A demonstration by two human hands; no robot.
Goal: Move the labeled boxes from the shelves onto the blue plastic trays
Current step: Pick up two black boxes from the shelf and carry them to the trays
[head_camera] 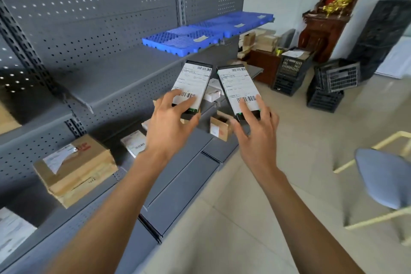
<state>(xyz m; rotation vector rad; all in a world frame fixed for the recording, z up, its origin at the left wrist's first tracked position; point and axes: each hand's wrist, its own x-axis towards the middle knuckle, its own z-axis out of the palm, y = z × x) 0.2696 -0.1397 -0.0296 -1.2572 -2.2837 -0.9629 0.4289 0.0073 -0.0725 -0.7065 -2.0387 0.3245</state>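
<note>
From the head camera, two bare arms reach forward from the bottom edge toward a grey metal shelving unit (93,29) with a pegboard back. The left hand (171,122) grips a slim dark box (195,87) by its near end, with the fingers (178,95) curled over the white barcode label on its top face and the thumb along the right side. The right hand (255,127) holds a second slim dark box (240,91) the same way, with its fingers spread across the lower barcode and the thumb hooked at the box's near left corner. Both boxes are lifted clear of the shelves, side by side near the centre of the view, their far ends pointing toward 12 o'clock and leaning slightly apart. Beyond them, at about 12 to 1 o'clock, blue plastic trays (206,33) lie in a row on a higher shelf, with small pale tags on their ribbed tops. At 8 o'clock a brown cardboard box (75,169) with a torn label sits on a lower shelf, and a white-labelled parcel (136,144) lies just beyond it. Small cartons (220,127) sit on the lower shelf between and behind the hands. At 2 o'clock, black plastic crates (331,82) are stacked on the tiled floor (244,218) near a dark red wooden cabinet (322,31). At 4 o'clock stands a chair with a grey-blue seat (382,182) and a cream frame.
</note>
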